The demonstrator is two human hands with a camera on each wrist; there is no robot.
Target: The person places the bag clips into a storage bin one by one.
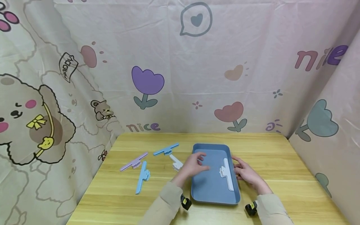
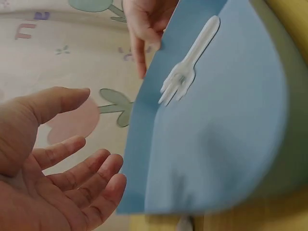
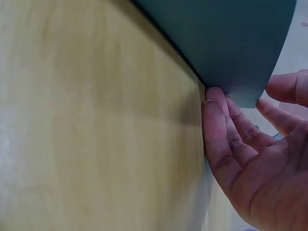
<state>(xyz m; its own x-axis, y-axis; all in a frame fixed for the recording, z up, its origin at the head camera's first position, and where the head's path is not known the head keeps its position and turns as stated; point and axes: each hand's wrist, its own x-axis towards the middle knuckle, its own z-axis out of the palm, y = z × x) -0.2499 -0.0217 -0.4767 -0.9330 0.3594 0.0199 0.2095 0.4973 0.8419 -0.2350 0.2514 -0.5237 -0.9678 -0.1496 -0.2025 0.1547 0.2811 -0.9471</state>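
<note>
A blue-grey tray lies on the table, with a white sealing clip inside along its right wall. Over the tray's left side hovers my left hand, its fingers spread and loosely bent, nothing between them. At the outer face of the right wall, my right hand touches the tray with its fingertips; in the right wrist view its thumb is by the rim. Left of the tray, another white clip is partly hidden behind my left hand.
Further left on the wooden table lie a purple clip, a blue clip and a second blue clip. A printed curtain hangs behind the table and along both sides.
</note>
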